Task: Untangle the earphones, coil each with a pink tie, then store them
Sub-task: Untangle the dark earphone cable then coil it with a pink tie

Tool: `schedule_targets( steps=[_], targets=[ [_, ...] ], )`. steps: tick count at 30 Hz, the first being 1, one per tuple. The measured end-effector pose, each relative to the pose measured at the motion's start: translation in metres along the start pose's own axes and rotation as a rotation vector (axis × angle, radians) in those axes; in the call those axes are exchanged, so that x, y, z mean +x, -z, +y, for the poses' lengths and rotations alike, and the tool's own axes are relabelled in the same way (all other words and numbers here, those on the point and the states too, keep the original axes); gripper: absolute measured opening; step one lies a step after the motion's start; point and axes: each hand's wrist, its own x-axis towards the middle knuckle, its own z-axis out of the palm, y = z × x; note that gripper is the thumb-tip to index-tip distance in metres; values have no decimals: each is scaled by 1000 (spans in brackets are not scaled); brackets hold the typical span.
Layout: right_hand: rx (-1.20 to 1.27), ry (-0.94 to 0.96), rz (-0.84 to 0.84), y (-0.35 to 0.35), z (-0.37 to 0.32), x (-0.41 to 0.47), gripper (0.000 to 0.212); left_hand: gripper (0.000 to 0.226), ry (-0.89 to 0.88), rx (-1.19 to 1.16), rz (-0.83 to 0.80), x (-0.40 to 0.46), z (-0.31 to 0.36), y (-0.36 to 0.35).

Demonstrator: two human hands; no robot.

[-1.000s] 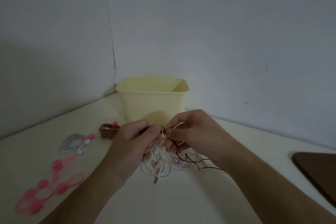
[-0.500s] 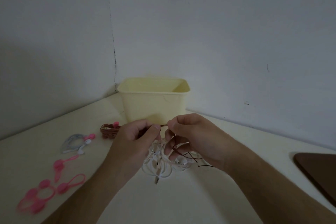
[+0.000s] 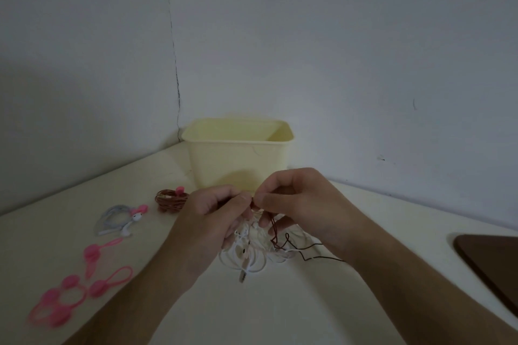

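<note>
Both hands work right in front of the pale yellow bin [image 3: 238,154], held just above the tabletop [image 3: 280,311]. The left hand [image 3: 213,221] has its fingers curled around the bunched white earphone cable [image 3: 244,255], thumb pressed down on it, which looks like it's there to anchor the mess so it doesn't slide around. The right hand [image 3: 297,202] pinches the thin dark brown earphone wire [image 3: 276,235] between thumb and forefinger, right next to the left thumb. That wire drops down through the white loops and trails off to the right along the tabletop, so it's probably being teased out of the white tangle one strand at a time.

Off to the left, two sets look already done: a coiled brown earphone [image 3: 171,199] with a pink tie on it near the bin, and a grey-white coiled earphone [image 3: 117,218], also tied pink. Spare pink ties [image 3: 70,294] lie at the near left, handy for when this pair comes apart. Nothing seems stored yet, though the bin's inside isn't visible. A dark brown board [image 3: 493,266] sits at the right edge.
</note>
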Motion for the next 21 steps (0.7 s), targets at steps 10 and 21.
schedule_targets(
  steps=[10,21],
  targets=[
    [-298,62,158,-2,3,4,14,33,5,9,21,0,1,0],
    [-245,32,99,-5,6,4,21,35,20,33,60,1,1,-1]
  ],
)
